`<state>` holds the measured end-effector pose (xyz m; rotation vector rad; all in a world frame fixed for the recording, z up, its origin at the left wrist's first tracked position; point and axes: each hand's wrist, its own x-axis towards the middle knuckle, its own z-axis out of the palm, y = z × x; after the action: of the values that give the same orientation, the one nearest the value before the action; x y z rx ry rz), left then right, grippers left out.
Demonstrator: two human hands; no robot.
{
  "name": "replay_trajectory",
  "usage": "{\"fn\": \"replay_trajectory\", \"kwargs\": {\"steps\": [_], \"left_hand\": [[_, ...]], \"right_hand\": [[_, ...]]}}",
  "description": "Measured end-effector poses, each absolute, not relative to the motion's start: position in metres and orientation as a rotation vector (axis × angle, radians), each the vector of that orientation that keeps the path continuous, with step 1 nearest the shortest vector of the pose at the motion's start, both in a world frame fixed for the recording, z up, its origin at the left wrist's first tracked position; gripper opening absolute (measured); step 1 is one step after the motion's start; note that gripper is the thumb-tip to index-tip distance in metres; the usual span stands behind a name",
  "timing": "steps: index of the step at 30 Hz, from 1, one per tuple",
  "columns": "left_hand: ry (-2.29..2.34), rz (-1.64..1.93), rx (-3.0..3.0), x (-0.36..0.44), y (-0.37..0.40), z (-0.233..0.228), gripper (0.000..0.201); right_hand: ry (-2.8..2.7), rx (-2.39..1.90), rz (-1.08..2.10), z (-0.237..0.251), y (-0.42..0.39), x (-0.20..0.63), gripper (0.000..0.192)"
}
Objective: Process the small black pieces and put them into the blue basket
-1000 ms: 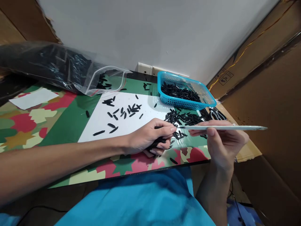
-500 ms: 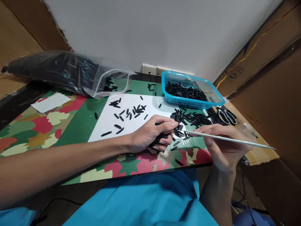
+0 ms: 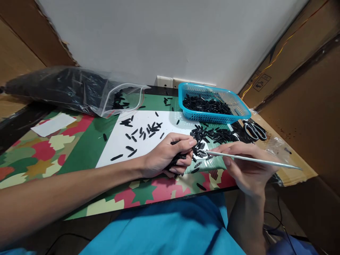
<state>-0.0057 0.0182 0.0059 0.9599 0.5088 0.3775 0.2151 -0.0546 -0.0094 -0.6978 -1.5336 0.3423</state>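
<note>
My left hand (image 3: pixel 174 154) is closed around a bunch of small black elongated pieces (image 3: pixel 177 159), its thumb and forefinger pinched together at the right. In my right hand (image 3: pixel 249 166) is a thin pale metal tool (image 3: pixel 252 159), held like a pen; it looks like tweezers. The tool's tip points left, close to my left fingertips. Whether the tip grips a piece is too small to tell. Beneath the tip lies a pile of loose black pieces (image 3: pixel 202 134). More pieces are scattered on a white sheet (image 3: pixel 111 150) left of my left hand.
A blue plastic basket (image 3: pixel 207 117) of black pieces stands behind the pile. A clear zip bag (image 3: pixel 77 90) filled with black stuff lies at the back left. Scissors (image 3: pixel 253 130) rest at the right by cardboard (image 3: pixel 294 173). A white paper piece (image 3: pixel 53 124) lies at left.
The view has shifted a little, so the scene sits slightly lower and to the left. The tool's tip is slightly nearer my left fingertips. Both hands keep their grips.
</note>
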Motion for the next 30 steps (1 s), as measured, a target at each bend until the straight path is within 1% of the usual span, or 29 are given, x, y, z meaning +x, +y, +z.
{"fn": "replay_trajectory", "kwargs": {"steps": [6, 9, 13, 17, 30], "left_hand": [[0.519, 0.417, 0.97, -0.004, 0.018, 0.005, 0.046], [0.519, 0.438, 0.975, -0.003, 0.018, 0.004, 0.047], [0.524, 0.436, 0.976, -0.004, 0.018, 0.003, 0.045], [0.536, 0.439, 0.969, -0.005, 0.019, 0.002, 0.044], [0.549, 0.455, 0.973, -0.004, 0.018, 0.003, 0.047]], "right_hand": [[-1.566, -0.774, 0.262, -0.005, -0.058, 0.214, 0.018], [-1.58, -0.817, 0.289, -0.003, -0.06, 0.213, 0.018], [-1.595, -0.793, 0.356, -0.001, -0.063, 0.212, 0.023], [-1.573, -0.771, 0.356, 0.0, -0.064, 0.212, 0.026], [-1.669, -0.779, 0.369, 0.001, -0.064, 0.216, 0.024]]}}
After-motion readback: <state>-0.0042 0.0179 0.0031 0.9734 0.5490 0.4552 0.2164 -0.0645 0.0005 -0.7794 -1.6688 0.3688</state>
